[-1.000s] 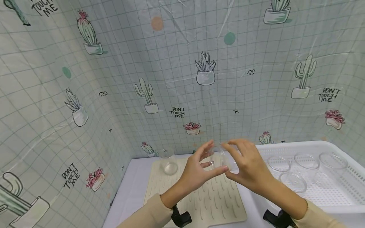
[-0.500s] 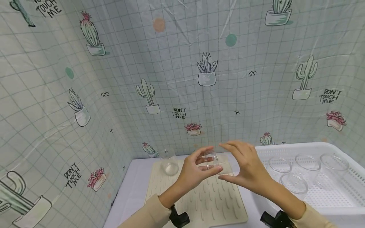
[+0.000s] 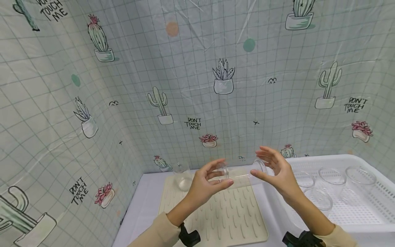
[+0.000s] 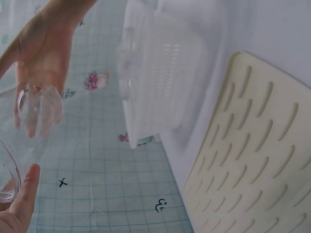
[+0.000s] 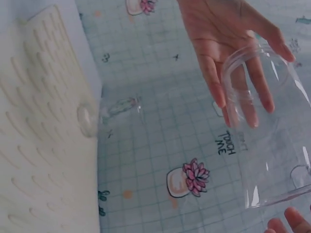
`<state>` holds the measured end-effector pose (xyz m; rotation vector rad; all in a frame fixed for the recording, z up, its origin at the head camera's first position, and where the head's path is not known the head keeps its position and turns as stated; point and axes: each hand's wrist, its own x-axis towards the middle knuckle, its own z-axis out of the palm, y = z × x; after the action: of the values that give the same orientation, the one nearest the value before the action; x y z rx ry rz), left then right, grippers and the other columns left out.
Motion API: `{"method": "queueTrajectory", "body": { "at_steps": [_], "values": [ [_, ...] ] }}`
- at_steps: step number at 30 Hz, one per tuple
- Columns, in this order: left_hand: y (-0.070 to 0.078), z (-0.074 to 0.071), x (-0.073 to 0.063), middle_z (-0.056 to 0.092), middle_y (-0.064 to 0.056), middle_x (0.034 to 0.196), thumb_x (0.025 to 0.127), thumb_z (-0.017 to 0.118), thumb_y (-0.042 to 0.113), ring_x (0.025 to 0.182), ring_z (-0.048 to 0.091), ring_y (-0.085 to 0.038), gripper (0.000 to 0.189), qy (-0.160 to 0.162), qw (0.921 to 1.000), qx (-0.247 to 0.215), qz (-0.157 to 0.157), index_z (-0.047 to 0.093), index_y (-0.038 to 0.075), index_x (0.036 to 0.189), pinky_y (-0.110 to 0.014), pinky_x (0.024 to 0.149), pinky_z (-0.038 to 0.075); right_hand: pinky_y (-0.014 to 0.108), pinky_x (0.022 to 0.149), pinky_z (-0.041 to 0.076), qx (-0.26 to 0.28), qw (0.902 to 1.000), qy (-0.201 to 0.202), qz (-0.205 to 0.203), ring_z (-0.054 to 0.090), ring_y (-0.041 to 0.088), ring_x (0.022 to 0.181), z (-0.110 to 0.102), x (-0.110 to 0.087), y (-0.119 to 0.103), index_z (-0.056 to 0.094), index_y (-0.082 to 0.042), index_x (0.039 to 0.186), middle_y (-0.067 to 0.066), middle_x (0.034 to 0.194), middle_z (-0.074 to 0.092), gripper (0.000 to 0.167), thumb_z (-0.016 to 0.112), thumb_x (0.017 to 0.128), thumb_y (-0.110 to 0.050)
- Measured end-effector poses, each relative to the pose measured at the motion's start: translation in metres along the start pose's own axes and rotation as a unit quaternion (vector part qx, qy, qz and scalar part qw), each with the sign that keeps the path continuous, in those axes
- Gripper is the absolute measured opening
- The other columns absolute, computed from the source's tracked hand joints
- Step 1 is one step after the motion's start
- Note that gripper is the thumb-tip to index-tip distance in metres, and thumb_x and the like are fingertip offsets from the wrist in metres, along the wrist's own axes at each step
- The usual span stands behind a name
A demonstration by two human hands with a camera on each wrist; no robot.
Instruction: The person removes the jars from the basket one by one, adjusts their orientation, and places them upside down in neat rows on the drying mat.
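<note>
A clear plastic cup (image 3: 240,176) lies sideways in the air between my two hands, above the cream ridged mat (image 3: 229,219). My left hand (image 3: 206,178) grips its left end, thumb in front and fingers behind. At the other end my right hand (image 3: 279,175) has its thumb and fingers around the clear rounded end. The right wrist view shows the cup (image 5: 272,145) with its thick rim by the left hand (image 5: 218,39). In the left wrist view the right hand (image 4: 46,53) shows partly through the clear plastic. Whether several clear pieces are nested I cannot tell.
Another clear cup (image 3: 184,181) stands at the mat's back left. On the right, a white perforated basket (image 3: 364,219) holds several clear cups, including one near its front (image 3: 318,198). A cactus-print curtain (image 3: 197,85) hangs behind the white table (image 3: 140,199).
Both hands were close together on the clear plastic. My right hand came off, then moved rightward to the cup's far end. My left hand shifted slightly left, keeping its grip.
</note>
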<state>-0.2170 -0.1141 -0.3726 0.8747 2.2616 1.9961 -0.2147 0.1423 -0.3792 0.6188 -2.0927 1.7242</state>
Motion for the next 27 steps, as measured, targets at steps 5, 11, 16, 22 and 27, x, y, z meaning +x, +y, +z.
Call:
{"method": "queueTrajectory", "body": {
  "at_steps": [5,11,16,22,27],
  "values": [
    [0.001,-0.001,0.0,0.051,-0.011,0.144,0.089,0.078,0.015,0.121,0.059,-0.027,0.063,-0.002,1.0,-0.003,0.008,0.049,0.013,0.146,-0.033,0.093,0.053,0.015,0.1,0.039,0.154,0.9832,0.0,0.098,0.033,0.026,0.139,0.007,-0.005,0.003,0.034,-0.009,0.15,0.015,0.149,0.034,0.065,0.066,0.094,-0.002],
    [0.001,-0.001,0.001,0.051,-0.014,0.144,0.088,0.078,0.013,0.121,0.059,-0.028,0.063,-0.002,0.9998,-0.01,0.014,0.05,0.012,0.145,-0.033,0.093,0.053,0.026,0.103,0.044,0.305,0.9456,-0.005,0.113,0.053,0.02,0.128,0.018,-0.013,0.015,0.01,0.007,0.154,0.015,0.146,0.04,0.07,0.054,0.101,-0.009],
    [0.0,0.0,0.002,0.051,-0.016,0.144,0.088,0.078,0.014,0.121,0.059,-0.03,0.064,0.001,0.9998,-0.009,0.019,0.05,0.011,0.145,-0.034,0.092,0.054,0.032,0.107,0.042,0.393,0.9122,-0.046,0.107,0.052,0.022,0.13,0.03,-0.019,0.023,-0.004,0.008,0.154,0.005,0.14,0.045,0.073,0.045,0.106,-0.017],
    [-0.001,0.0,0.002,0.051,-0.016,0.144,0.089,0.078,0.015,0.122,0.059,-0.031,0.065,-0.001,0.9997,-0.013,0.019,0.048,0.008,0.146,-0.037,0.093,0.053,0.031,0.111,0.037,0.47,0.8687,-0.051,0.148,0.05,0.021,0.132,0.041,-0.024,0.023,-0.002,0.004,0.152,0.009,0.142,0.044,0.066,0.038,0.108,-0.025],
    [-0.002,0.001,0.002,0.052,-0.016,0.144,0.088,0.078,0.013,0.121,0.059,-0.031,0.065,0.0,0.9997,-0.018,0.018,0.048,0.007,0.145,-0.036,0.093,0.053,0.031,0.113,0.034,0.511,0.8439,-0.051,0.155,0.05,0.02,0.132,0.044,-0.026,0.021,-0.009,0.003,0.153,0.005,0.14,0.049,0.067,0.031,0.109,-0.027]
  ]
}}
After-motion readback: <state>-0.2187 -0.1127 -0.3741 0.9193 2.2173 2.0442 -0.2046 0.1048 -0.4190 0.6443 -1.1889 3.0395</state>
